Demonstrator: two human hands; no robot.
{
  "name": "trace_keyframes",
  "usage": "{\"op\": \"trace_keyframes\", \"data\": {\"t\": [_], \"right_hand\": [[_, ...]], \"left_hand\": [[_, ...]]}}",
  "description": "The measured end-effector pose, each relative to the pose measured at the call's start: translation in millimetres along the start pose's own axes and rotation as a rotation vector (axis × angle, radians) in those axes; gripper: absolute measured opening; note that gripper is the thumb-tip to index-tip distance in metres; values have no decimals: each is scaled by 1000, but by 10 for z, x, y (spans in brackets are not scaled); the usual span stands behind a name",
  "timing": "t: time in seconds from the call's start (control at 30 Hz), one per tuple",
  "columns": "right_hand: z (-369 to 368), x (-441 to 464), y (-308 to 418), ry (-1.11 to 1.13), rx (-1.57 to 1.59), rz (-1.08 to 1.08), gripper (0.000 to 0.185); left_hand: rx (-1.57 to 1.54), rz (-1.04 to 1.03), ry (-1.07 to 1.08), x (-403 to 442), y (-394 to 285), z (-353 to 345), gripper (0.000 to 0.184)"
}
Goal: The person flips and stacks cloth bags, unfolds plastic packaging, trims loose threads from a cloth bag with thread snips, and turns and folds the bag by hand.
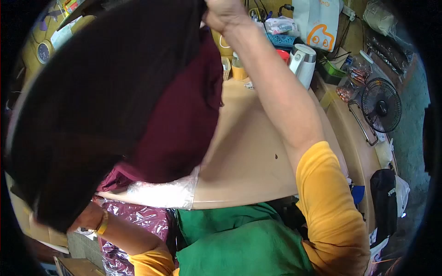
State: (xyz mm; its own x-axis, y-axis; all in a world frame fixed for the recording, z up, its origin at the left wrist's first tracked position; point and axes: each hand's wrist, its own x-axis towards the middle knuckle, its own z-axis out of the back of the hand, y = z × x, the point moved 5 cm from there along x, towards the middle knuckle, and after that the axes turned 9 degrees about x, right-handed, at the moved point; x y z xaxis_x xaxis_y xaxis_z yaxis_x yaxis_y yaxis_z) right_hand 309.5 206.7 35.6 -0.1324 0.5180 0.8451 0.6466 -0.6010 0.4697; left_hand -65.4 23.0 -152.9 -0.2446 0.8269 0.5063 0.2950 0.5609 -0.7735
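Observation:
A large piece of dark, nearly black cloth is stretched up in front of me and fills the left of the view. My right hand grips its upper corner, with the fingertips partly out of view. Low on the left, my left hand, with a yellow band on the wrist, closes on the bottom edge. Maroon cloth shows beside the dark part; whether both are one garment I cannot tell. Under it, a clear plastic bag lies at the table's front edge beside bunched maroon fabric.
The tan table curves before me. A kettle, a white paper bag and a jar stand at the back. A small black fan is at right. Plastic-wrapped maroon packs lie below the table's edge at left.

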Motion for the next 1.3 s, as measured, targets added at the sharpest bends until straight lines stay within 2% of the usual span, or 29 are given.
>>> {"op": "trace_keyframes", "data": {"t": [0.07, 0.13, 0.2, 0.23, 0.27, 0.3, 0.33, 0.37, 0.4, 0.43, 0.47, 0.5, 0.53, 0.6, 0.63, 0.7, 0.73, 0.77, 0.83, 0.9, 0.93, 0.97, 1.03, 1.07, 1.1, 1.17, 1.23, 1.3], "right_hand": [[-294, -226, 465, 262, 128, -226, 7], [-246, -551, 464, 350, -189, -364, 14], [29, -1074, 255, 397, -571, -526, 23], [159, -1415, 185, 358, -739, -618, 15], [570, -1861, -54, 348, -817, -567, 11], [591, -2231, -35, 177, -848, -869, 8], [935, -2726, -207, 104, -687, -908, 18], [1112, -3126, -277, -33, -708, -977, 16], [1253, -3417, -286, -74, -780, -915, 16], [1261, -3569, -223, -87, -815, -916, 16], [1313, -3725, -176, -240, -759, -875, 19], [1361, -3886, -144, -392, -701, -831, 25], [1177, -3908, -86, -392, -700, -837, 25], [733, -3838, 92, -316, -807, -877, 47], [509, -3710, 183, -61, -1096, -875, 64], [457, -3863, 236, 23, -1351, -959, 61], [473, -3878, 238, 21, -1355, -961, 61], [495, -3917, 220, -12, -1278, -987, 60], [470, -3975, 228, -52, -1206, -1018, 58], [332, -3929, 247, -25, -1470, -884, 54], [194, -3857, 291, 11, -1605, -748, 45], [158, -3863, 268, 11, -1610, -745, 45], [166, -3962, 151, -44, -1399, -994, 36], [109, -3924, 108, -83, -1333, -957, 28], [179, -4027, -50, -96, -1179, -882, 30], [143, -4204, -241, -381, -589, -887, 34], [38, -4166, -196, -440, -507, -914, 40], [-453, -3633, 273, -311, -1641, -336, 36]], "left_hand": [[-77, -138, 264, -24, -291, -520, 23], [-151, -209, 634, -203, -458, -1104, 21], [-67, -144, 1025, -529, -331, -1577, 21], [104, -53, 1184, -772, -101, -1670, 20], [330, 60, 1311, -1016, 214, -1645, 20], [571, 147, 1456, -1268, 523, -1592, 21], [675, 137, 1473, -1546, 774, -1475, 21], [778, 128, 1485, -1751, 970, -1378, 22], [778, 132, 1474, -1797, 1058, -1356, 22], [736, 188, 1556, -1886, 1129, -1339, 18], [690, 248, 1641, -1964, 1152, -1332, 16], [686, 256, 1639, -1969, 1155, -1338, 16], [658, 257, 1589, -1917, 1136, -1372, 14], [667, 182, 1572, -1870, 1142, -1421, 13], [663, 184, 1576, -1816, 1085, -1475, 13], [652, 474, 1406, -1620, 1001, -1556, 13], [539, 345, 1187, -1506, 957, -1599, 16], [742, 148, 1009, -1353, 889, -1634, 19], [831, 42, 768, -1224, 988, -1631, 17], [953, -80, 683, -1129, 1304, -1627, 16], [1072, 56, 824, -1119, 1490, -1612, 25], [1069, 52, 824, -1111, 1659, -1607, 25], [1162, -365, 1024, -1253, 1924, -1757, 43], [1187, -237, 1184, -1346, 1961, -1869, 57], [1190, -222, 1171, -1445, 1967, -1939, 60], [1274, -236, 995, -1536, 2029, -1973, 57], [1304, -180, 1042, -1542, 2098, -1965, 51], [1335, -121, 1090, -1537, 2143, -1945, 45]]}}
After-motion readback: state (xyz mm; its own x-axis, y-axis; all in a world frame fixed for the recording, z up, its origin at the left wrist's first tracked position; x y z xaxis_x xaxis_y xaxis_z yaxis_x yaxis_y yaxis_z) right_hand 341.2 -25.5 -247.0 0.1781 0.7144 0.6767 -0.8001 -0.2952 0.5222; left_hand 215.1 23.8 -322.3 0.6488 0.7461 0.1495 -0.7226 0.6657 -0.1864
